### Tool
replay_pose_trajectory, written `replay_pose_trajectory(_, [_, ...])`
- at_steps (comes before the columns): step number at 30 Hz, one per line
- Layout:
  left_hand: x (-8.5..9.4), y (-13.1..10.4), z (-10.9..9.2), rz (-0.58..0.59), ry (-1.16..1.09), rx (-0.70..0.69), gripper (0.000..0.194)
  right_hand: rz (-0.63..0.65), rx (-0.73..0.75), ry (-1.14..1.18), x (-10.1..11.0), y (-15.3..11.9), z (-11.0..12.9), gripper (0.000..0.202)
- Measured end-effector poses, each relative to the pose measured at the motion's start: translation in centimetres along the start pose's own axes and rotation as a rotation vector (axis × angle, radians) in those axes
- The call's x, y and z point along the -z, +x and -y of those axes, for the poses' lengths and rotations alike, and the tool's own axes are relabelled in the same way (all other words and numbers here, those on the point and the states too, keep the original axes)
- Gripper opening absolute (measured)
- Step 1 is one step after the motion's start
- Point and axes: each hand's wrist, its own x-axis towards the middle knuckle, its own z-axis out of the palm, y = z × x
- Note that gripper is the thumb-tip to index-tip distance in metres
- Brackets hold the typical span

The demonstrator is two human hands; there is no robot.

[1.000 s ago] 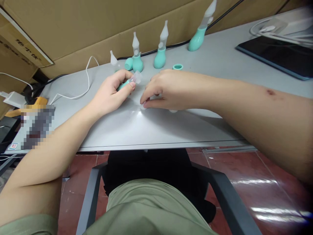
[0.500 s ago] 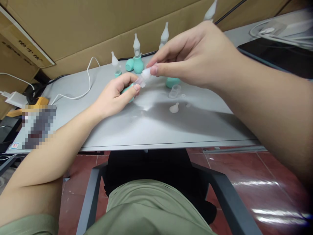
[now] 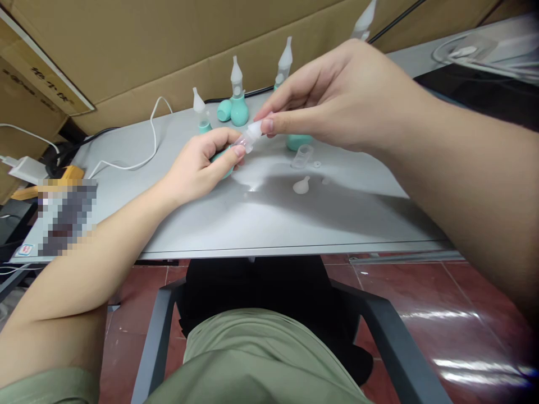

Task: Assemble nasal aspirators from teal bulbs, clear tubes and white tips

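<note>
so a second earlier the right hand (image 3: 337, 95) was flat down on the grey table top (image 3: 269, 219), picking at something small. by this frame it had come up off the table and was pinching a small frosted white silicone tip (image 3: 255, 129) between thumb and forefinger, a tight narrow pinch. half a second before, it was in almost the same spot, so it had basically settled there.

the left hand (image 3: 202, 163) hadn't really moved. it was closed around a teal rubber bulb (image 3: 221, 158) with a short clear plastic neck (image 3: 243, 143) poking out past the thumb, held just above the table. the white tip sat right against the end of that neck. touching, as far as i could tell, but whether it was actually seated on it i couldn't say.

with the right hand lifted, bits it had been covering showed on the table: a clear plastic collar piece (image 3: 302, 156), a loose white teardrop-shaped tip (image 3: 301, 185) and a teal bulb part (image 3: 298, 141) half behind the fingers.

looked to me like a part had gone from table to the piece in hand. further back, near the brown cardboard wall (image 3: 168, 56), stood finished-looking teal-and-white upright ones (image 3: 238, 95).
</note>
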Motion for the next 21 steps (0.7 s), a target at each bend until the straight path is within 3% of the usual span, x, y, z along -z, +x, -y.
replay_pose_trajectory(11, [0.0,0.1,-0.9,-0.008,0.05,0.014,0.06,0.007,-0.003,-0.113,0.2,0.2,0.6,0.015])
replay_pose_trajectory(21, [0.2,0.1,-1.4,0.007,0.112,-0.016,0.044,0.042,0.009,-0.157,-0.1,-0.1,1.0,0.019])
